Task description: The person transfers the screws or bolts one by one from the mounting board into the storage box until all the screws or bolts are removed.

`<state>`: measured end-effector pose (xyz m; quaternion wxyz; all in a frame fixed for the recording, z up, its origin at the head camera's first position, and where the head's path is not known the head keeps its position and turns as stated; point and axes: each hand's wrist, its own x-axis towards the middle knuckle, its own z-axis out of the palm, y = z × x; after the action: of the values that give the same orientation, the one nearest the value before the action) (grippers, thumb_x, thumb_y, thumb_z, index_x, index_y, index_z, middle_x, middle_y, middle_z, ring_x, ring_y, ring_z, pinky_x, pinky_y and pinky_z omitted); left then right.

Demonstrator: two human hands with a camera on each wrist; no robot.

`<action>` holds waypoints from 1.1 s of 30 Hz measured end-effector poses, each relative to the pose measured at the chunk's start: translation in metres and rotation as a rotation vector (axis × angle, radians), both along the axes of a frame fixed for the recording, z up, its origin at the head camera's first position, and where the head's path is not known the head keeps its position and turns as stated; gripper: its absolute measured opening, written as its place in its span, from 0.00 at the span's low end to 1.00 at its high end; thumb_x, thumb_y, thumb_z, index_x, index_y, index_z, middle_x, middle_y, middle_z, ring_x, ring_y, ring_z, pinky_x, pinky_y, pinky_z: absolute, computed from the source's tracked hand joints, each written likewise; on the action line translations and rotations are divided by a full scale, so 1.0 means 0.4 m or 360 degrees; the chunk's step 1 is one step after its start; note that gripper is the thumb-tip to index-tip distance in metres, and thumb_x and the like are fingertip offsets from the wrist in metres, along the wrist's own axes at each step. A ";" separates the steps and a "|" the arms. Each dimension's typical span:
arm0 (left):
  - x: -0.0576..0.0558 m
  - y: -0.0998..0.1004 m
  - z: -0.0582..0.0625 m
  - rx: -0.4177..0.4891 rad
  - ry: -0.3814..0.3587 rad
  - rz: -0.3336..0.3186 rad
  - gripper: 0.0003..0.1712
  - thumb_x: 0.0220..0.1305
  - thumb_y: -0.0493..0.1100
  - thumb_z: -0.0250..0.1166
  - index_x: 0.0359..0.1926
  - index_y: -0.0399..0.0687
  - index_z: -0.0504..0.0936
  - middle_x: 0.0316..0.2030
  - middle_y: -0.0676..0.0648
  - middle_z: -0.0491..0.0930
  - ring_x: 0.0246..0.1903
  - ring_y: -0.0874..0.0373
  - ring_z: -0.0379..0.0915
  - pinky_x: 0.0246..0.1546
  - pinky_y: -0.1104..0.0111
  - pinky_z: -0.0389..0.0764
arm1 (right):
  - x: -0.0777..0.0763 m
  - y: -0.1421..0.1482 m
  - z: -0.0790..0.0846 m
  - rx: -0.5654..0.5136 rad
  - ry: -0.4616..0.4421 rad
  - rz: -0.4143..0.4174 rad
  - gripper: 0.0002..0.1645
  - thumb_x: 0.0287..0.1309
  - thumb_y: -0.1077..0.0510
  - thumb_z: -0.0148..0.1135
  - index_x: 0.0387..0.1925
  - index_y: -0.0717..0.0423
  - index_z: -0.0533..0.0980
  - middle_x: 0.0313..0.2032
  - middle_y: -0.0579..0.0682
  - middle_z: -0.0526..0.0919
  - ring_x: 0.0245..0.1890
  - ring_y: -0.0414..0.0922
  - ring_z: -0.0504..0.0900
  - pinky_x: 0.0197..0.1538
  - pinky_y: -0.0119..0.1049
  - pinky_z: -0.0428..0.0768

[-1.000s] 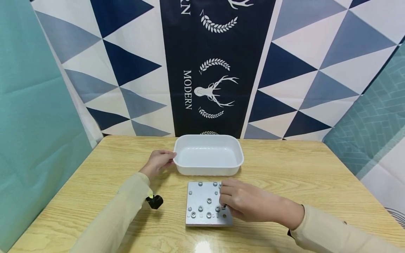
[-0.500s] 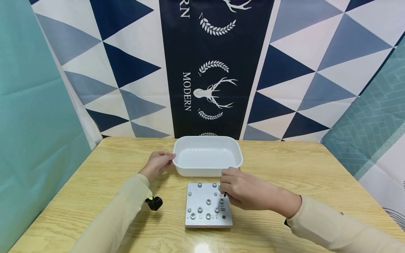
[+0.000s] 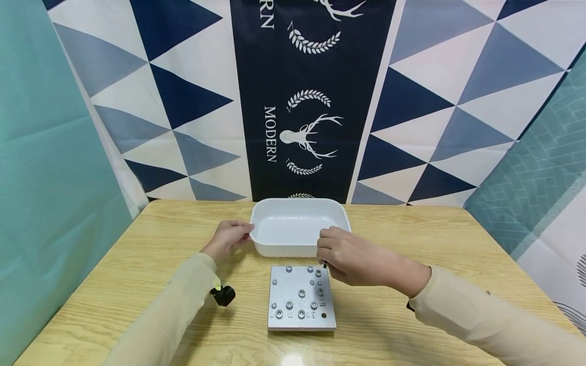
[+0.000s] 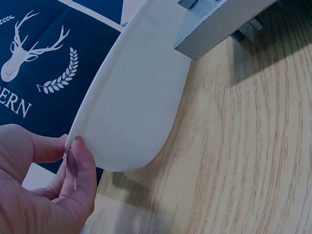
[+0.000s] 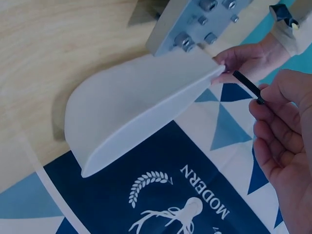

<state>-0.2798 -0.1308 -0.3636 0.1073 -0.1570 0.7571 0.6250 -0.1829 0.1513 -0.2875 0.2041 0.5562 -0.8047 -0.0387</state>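
Observation:
My left hand point(image 3: 226, 237) pinches the left rim of a white plastic basin point(image 3: 293, 250) between thumb and fingers; the left wrist view shows this hand point(image 4: 58, 180) at the rim close up. My right hand point(image 3: 350, 256) hovers between the basin's front right corner and a silver metal plate point(image 3: 288, 290). In the right wrist view, its thumb and forefinger pinch a black screw point(image 5: 247, 86) by one end, the threaded shaft pointing outward. Several socket-head screws point(image 3: 301, 293) stand in the plate, and a dark round hole point(image 3: 324, 315) shows near its front right corner.
All of this is on a wooden table point(image 3: 403, 234) in front of a patterned cloth backdrop point(image 3: 302, 101). A teal cloth point(image 3: 55, 178) hangs along the left side. Screw ends point(image 4: 254, 23) stick out beneath the plate in the left wrist view.
My right hand has lifted away from the plate's right side toward the basin, carrying the black screw. The left hand stays on the basin's rim.

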 end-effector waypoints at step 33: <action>0.008 -0.003 0.002 0.0004 0.0019 -0.0040 0.19 0.67 0.41 0.60 0.55 0.34 0.74 0.51 0.38 0.75 0.35 0.60 0.76 0.54 0.65 0.81 | -0.261 -0.070 0.093 0.0068 -0.0179 -0.0303 0.09 0.42 0.70 0.62 0.26 0.55 0.82 0.28 0.46 0.84 0.33 0.44 0.76 0.42 0.36 0.79</action>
<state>-0.2767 -0.1321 -0.3628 0.1108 -0.1437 0.7588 0.6255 -0.2872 0.1233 -0.2503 0.1423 0.4827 -0.8631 -0.0438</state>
